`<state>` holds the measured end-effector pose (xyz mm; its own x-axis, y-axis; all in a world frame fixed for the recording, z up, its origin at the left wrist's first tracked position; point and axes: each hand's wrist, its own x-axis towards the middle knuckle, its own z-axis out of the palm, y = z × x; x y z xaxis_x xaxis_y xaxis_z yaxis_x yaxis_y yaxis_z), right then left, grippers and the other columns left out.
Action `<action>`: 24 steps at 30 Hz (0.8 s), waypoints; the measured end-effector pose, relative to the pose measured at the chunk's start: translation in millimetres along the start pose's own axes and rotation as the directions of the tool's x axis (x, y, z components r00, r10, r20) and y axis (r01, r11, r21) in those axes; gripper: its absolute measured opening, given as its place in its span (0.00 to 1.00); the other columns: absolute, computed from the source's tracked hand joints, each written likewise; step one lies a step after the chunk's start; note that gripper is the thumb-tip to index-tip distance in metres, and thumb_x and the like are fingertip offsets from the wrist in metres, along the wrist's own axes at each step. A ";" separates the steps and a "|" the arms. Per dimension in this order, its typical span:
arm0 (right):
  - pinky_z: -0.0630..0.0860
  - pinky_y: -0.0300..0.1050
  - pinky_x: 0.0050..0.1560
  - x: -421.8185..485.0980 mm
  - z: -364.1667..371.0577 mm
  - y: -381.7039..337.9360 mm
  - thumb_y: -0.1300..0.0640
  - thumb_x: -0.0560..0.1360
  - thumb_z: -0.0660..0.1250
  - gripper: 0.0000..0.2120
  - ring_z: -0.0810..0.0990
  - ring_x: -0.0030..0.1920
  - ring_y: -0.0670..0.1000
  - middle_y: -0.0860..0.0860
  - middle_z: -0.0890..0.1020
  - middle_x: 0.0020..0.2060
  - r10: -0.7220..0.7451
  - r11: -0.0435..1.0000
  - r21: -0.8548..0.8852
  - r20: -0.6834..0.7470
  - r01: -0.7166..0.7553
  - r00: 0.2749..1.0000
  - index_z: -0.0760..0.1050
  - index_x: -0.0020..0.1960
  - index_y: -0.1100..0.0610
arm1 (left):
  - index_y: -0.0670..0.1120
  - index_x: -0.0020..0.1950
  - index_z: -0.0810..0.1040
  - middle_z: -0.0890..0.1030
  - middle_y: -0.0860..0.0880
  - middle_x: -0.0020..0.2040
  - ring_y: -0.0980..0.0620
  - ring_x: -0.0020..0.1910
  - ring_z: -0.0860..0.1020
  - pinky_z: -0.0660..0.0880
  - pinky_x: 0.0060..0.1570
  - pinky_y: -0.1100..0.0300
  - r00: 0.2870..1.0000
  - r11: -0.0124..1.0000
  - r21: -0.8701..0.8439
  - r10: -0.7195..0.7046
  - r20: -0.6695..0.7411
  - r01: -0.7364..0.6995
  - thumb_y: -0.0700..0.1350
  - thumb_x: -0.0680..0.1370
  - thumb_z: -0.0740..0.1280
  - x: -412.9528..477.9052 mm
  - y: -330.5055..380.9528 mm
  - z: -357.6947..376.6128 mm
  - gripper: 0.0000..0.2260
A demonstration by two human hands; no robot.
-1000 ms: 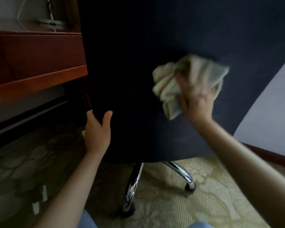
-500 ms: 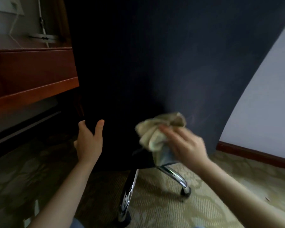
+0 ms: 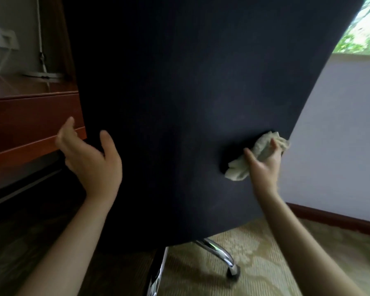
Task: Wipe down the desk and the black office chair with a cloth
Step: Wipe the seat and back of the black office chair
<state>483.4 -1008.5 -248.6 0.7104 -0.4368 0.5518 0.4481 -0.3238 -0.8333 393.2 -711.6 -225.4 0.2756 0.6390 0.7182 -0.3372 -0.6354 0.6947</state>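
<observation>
**Left of frame.** The red-brown wooden surface [image 3: 30,116], the desk of the task, runs along the left edge. A pale cord and a flat lamp base [image 3: 43,74] stand on it at upper left.

**Left of centre.** The left hand [image 3: 90,159] is held open with the thumb raised and the fingers loosely spread. It sits at the left edge of the black office chair [image 3: 179,103]. Whether the fingers actually touch that edge cannot be told.

**Centre.** The back of the chair's backrest fills most of the frame as a broad, dark, fabric-covered panel. It appears stiff enough to take wiping pressure without folding.

**Right of centre.** The cloth [image 3: 256,157], pale and crumpled, lies against the backrest near its right edge. The right hand [image 3: 263,165] grips it, fingers and thumb curled round the bunched folds. The cloth looks soft and light and should mould to the panel. It is probably best held wadded in the palm, so that no loose corner trails.

**Below.** A chrome base leg [image 3: 218,251] ends in a black caster [image 3: 233,272] on patterned carpet [image 3: 276,263]. On such a base the chair is likely to roll or swivel when pushed. A steadying hold on the backrest's side edge, opposite the wiping hand, would probably counter this.

**Right of frame.** A pale wall [image 3: 340,135] meets the carpet, with green foliage [image 3: 367,24] visible at upper right.
</observation>
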 end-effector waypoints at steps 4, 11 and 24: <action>0.64 0.50 0.69 -10.2 -1.4 9.9 0.55 0.72 0.73 0.33 0.67 0.67 0.54 0.53 0.71 0.66 -0.128 0.987 -0.102 -0.043 0.123 0.991 0.64 0.73 0.55 | 0.40 0.69 0.64 0.71 0.44 0.64 0.53 0.58 0.72 0.67 0.52 0.70 1.000 0.997 -0.074 0.011 0.005 -0.010 0.50 0.81 0.56 33.9 23.3 7.9 0.20; 0.67 0.65 0.63 -3.6 9.3 17.3 0.39 0.73 0.58 0.30 0.69 0.62 0.59 0.59 0.67 0.62 -0.202 0.957 -0.232 -0.096 0.176 0.975 0.64 0.70 0.53 | 0.37 0.62 0.69 0.76 0.43 0.55 0.49 0.51 0.76 0.65 0.41 0.67 0.998 0.998 -0.061 0.018 -0.061 -0.022 0.54 0.82 0.54 36.2 26.8 17.8 0.21; 0.66 0.49 0.33 -84.4 105.2 -46.9 0.51 0.74 0.68 0.17 0.67 0.36 0.55 0.54 0.67 0.38 -0.917 0.124 -0.294 0.331 0.948 0.223 0.68 0.60 0.53 | 0.38 0.61 0.70 0.76 0.50 0.52 0.64 0.45 0.69 0.63 0.37 0.74 0.993 0.997 -0.064 0.033 -0.117 -0.040 0.53 0.82 0.54 32.8 23.8 21.6 0.20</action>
<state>459.5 -868.2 -259.6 -0.0731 0.4776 0.8755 0.5692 -0.7009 0.4298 413.7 -715.1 -184.5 0.1575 0.6641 0.7309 -0.4046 -0.6317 0.6612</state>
